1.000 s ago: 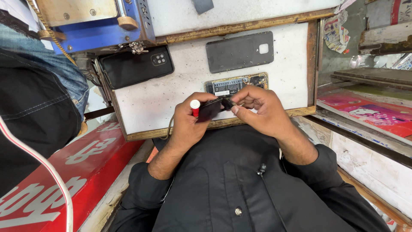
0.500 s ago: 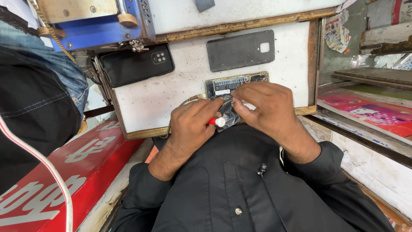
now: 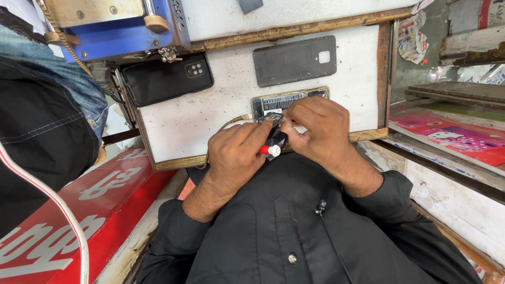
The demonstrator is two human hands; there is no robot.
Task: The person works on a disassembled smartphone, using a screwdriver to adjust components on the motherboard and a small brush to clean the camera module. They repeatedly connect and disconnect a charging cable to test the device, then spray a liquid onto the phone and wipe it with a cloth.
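Note:
My left hand (image 3: 236, 152) and my right hand (image 3: 315, 129) meet just above my chest, at the near edge of a white work board (image 3: 210, 105). Between them they pinch a small crumpled black tube (image 3: 277, 138) with a red neck and a white cap (image 3: 273, 151); the cap points towards me. My left fingers wrap the cap end, and my right fingers squeeze the upper end. Right behind my right hand lies an opened phone (image 3: 286, 101) with its circuit board showing, partly hidden by my knuckles.
A black phone back with a camera cluster (image 3: 167, 80) lies on the board's left, a grey back cover (image 3: 294, 60) at its top right. A blue machine (image 3: 121, 31) stands behind. Another person in jeans (image 3: 47, 105) sits at left, a red sign (image 3: 105, 200) below them.
My hands have drawn together and lowered slightly towards my chest. The tube has turned, so its white cap now points down towards me instead of up at the left.

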